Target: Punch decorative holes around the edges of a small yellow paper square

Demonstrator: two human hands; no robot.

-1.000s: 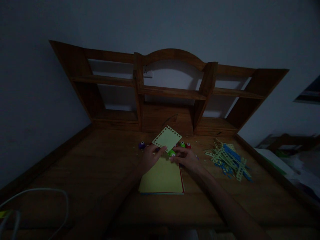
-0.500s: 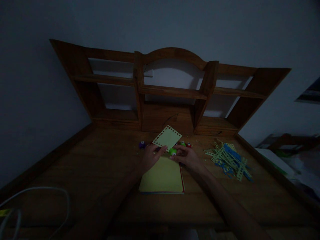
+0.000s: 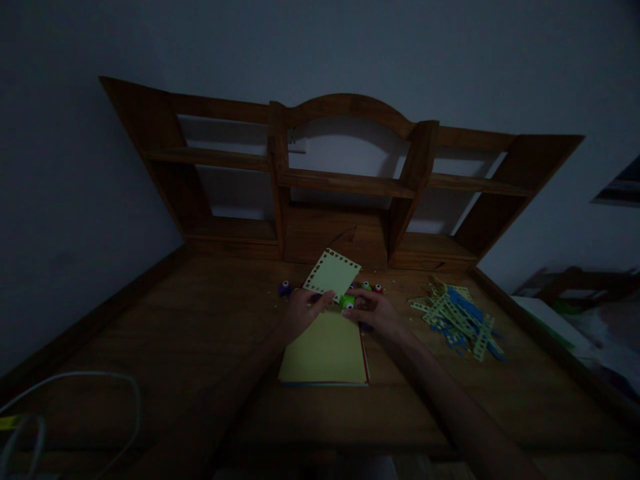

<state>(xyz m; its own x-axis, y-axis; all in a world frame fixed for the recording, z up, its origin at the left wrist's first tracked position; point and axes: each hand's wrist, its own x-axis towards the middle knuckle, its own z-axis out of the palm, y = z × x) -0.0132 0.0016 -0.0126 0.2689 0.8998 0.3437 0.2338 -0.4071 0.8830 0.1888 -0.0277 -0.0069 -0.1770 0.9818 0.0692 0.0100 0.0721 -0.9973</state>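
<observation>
My left hand [image 3: 301,312] pinches the lower edge of a pale yellow card [image 3: 333,273] with punched holes along its borders, holding it tilted up off the desk. Against the card's lower right corner sits a small green paper punch [image 3: 346,301], and my right hand [image 3: 376,311] is closed around it. Below both hands lies a stack of yellow paper sheets [image 3: 325,352] with a red edge showing on the right.
Small purple [image 3: 285,289], green and red punches [image 3: 377,289] stand behind the hands. A heap of yellow and blue punched paper strips [image 3: 460,317] lies at the right. A wooden shelf unit [image 3: 345,183] backs the desk. A white cable [image 3: 75,400] loops at the front left.
The card has tipped slightly and shifted a little toward the back. Both hands have crept a bit forward with it; the grips are the same.
</observation>
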